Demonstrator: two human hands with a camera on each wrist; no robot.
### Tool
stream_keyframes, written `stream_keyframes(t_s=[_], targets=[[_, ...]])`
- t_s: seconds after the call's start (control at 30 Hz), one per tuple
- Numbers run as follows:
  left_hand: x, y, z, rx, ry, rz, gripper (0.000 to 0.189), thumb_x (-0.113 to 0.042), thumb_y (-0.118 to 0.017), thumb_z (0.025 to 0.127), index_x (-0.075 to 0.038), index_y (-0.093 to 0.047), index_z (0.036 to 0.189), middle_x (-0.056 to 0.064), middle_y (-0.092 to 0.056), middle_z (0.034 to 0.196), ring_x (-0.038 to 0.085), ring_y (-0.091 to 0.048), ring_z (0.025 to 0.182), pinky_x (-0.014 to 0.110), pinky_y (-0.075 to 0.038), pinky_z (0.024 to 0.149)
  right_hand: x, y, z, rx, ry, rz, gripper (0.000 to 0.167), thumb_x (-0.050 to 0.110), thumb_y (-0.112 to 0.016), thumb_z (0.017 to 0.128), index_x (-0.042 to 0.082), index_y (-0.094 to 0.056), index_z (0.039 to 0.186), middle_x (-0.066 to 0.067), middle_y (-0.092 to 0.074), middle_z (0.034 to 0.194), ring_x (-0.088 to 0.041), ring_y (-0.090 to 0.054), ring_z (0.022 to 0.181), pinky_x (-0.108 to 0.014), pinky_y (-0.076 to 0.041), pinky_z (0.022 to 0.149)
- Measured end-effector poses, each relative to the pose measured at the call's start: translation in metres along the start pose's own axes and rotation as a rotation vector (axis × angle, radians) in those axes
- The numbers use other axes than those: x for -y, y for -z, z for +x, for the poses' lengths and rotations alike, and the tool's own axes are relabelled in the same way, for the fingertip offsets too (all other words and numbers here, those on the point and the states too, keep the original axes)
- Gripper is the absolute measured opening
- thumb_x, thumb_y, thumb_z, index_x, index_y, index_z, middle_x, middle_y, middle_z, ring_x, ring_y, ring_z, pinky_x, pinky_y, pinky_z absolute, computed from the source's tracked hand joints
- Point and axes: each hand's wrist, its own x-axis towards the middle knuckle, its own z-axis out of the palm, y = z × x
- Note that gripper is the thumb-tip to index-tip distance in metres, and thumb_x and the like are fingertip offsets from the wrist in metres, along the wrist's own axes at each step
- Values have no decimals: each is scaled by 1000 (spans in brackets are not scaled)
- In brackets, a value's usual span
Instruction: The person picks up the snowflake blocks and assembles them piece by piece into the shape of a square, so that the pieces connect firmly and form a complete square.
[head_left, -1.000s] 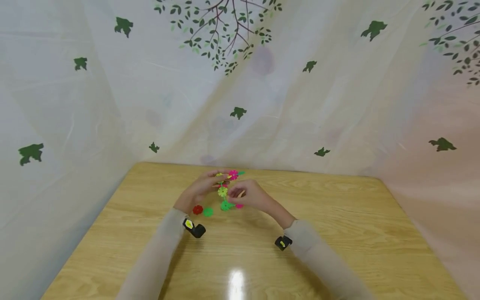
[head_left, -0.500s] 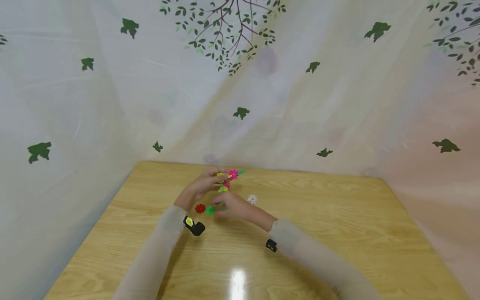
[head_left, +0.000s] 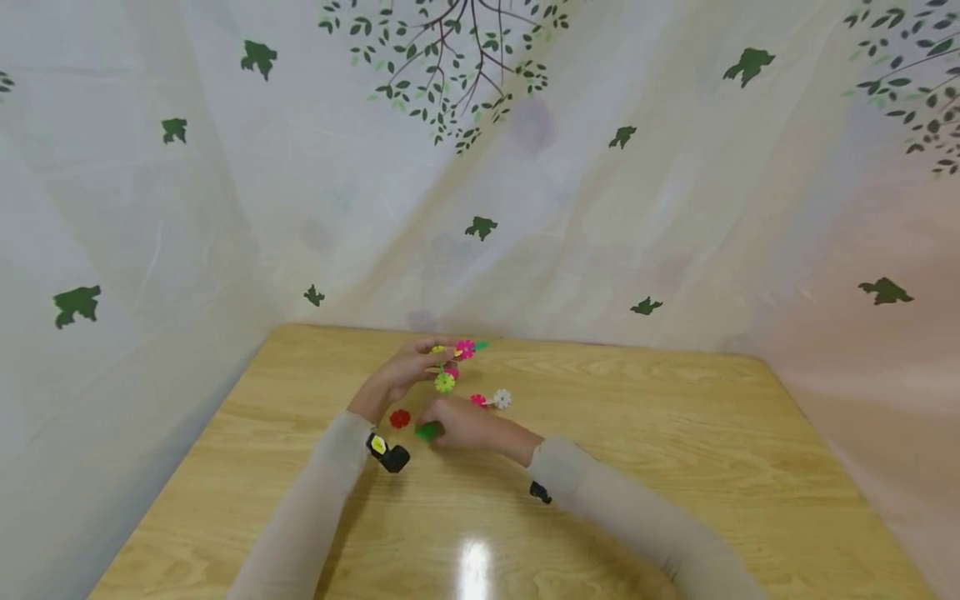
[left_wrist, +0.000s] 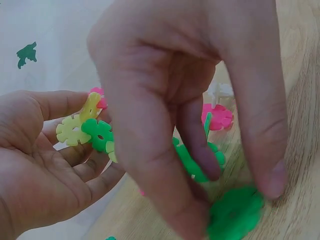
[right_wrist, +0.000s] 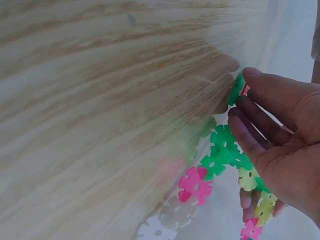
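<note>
My left hand (head_left: 405,371) holds a chain of interlocking flower-shaped plastic discs, with a pink disc (head_left: 466,349) near its fingertips and a yellow disc (head_left: 445,382) hanging below. In the left wrist view, yellow and green discs (left_wrist: 97,135) cross the fingers of that hand. Close over the table, my right hand (head_left: 468,423) pinches a loose green disc (left_wrist: 235,212) between thumb and fingers. Behind the right hand, the chain runs on through joined green discs (right_wrist: 223,142) to a pink disc (right_wrist: 196,186) and a white disc (head_left: 502,399) at its end.
A loose red disc (head_left: 400,418) lies on the wooden table (head_left: 645,467), just left of the right hand. Printed cloth (head_left: 375,208) hangs behind the table. A black wrist camera (head_left: 390,456) sits on the left sleeve.
My right hand has left the lower part of the chain, moved left and down, and picked up the green disc beside the red one. The left hand stays nearly still.
</note>
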Motion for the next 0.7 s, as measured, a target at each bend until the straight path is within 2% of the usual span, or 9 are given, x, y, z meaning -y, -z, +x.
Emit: stream_keyframes(t_s=[0.13, 0.27, 0.37, 0.4, 0.5, 0.57, 0.7], targets=[[1, -2, 2, -7, -3, 19, 39, -19, -53, 107, -6, -54, 144, 9, -71, 114, 41, -57, 127, 53, -43, 113, 0, 0, -8, 23, -6, -28, 22, -2, -76, 86, 3, -78, 108, -6, -72, 104, -10, -64, 93, -12, -51, 82], [5, -5, 3, -27, -8, 38, 41, -22, -56, 106, -7, -54, 144, 17, -67, 123, 35, -60, 123, 51, -45, 110, -4, -1, -16, 42, 4, -70, 17, 3, -81, 84, 5, -79, 102, -3, -74, 98, -6, -63, 87, -11, -51, 78], [8, -8, 3, -44, -22, 40, 42, -22, -60, 103, -8, -56, 143, 15, -68, 119, 30, -62, 118, 46, -49, 105, -7, -2, -22, 43, -2, -85, 18, 7, -85, 81, 6, -79, 98, 0, -74, 93, -4, -59, 84, -11, -50, 77], [10, -9, 4, -47, -32, 39, 42, -22, -61, 103, -8, -56, 142, 11, -69, 114, 30, -63, 115, 43, -50, 101, -8, -2, -24, 44, -7, -87, 18, 8, -86, 80, 6, -79, 97, 1, -73, 91, -4, -59, 84, -11, -50, 76], [14, -11, 6, -63, -53, 17, 40, -20, -63, 101, -7, -59, 139, 3, -70, 101, 28, -64, 106, 35, -53, 89, -9, -1, -29, 50, -23, -65, 18, 8, -87, 78, 7, -78, 93, 2, -71, 87, -4, -59, 82, -11, -50, 76], [15, -12, 7, -72, -64, 1, 41, -18, -64, 101, -5, -58, 139, 2, -69, 97, 27, -64, 102, 32, -53, 83, -11, 0, -33, 56, -28, -45, 15, 7, -87, 78, 7, -77, 90, 2, -70, 85, -4, -60, 80, -11, -51, 74], [15, -14, 7, -93, -57, -7, 44, -18, -63, 101, -3, -55, 141, 2, -69, 98, 25, -63, 102, 29, -53, 82, -13, 2, -40, 58, -27, 12, 16, 3, -86, 79, 7, -75, 90, 2, -71, 84, -3, -61, 78, -12, -51, 73]])
